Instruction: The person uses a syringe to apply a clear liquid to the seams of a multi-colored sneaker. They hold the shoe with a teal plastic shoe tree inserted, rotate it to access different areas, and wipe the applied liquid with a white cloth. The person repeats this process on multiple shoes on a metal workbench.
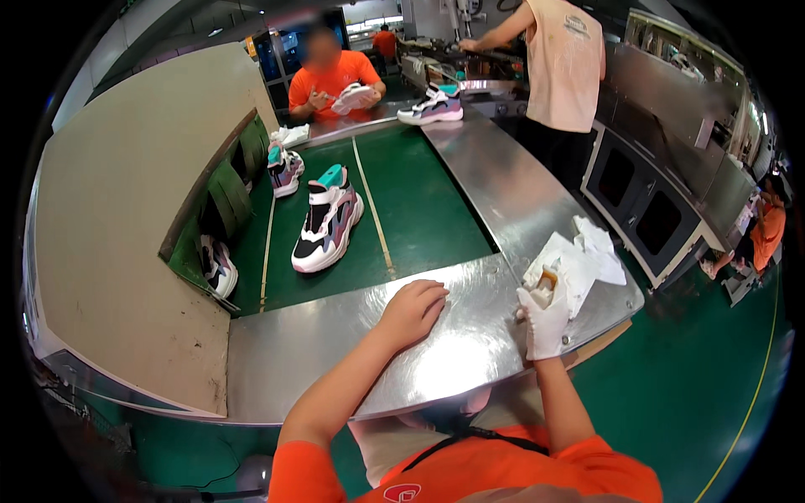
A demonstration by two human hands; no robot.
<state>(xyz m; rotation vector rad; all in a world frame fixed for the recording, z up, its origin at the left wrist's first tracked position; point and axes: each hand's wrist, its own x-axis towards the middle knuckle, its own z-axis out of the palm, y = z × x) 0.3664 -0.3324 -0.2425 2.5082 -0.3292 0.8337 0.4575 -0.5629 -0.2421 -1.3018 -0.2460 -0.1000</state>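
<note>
My left hand [413,312], bare, lies on the metal edge of the table [335,335], its fingers stretched loosely and holding nothing. At the right corner my right hand [545,323], in a white glove, is closed beside crumpled white cloths [579,260]. A small amber-brown and white thing [547,282] shows at its fingertips; its kind is unclear. Ahead of my left hand, a white, black and purple sneaker [329,222] with a teal insert stands upright on the green conveyor belt [423,210].
Another sneaker [285,172] stands farther up the belt; one [220,267] sits under the green flaps of the beige housing [134,210]. A further sneaker [433,107] rests on the far metal ledge. A co-worker [340,80] holds a white shoe; another person [566,67] stands at right.
</note>
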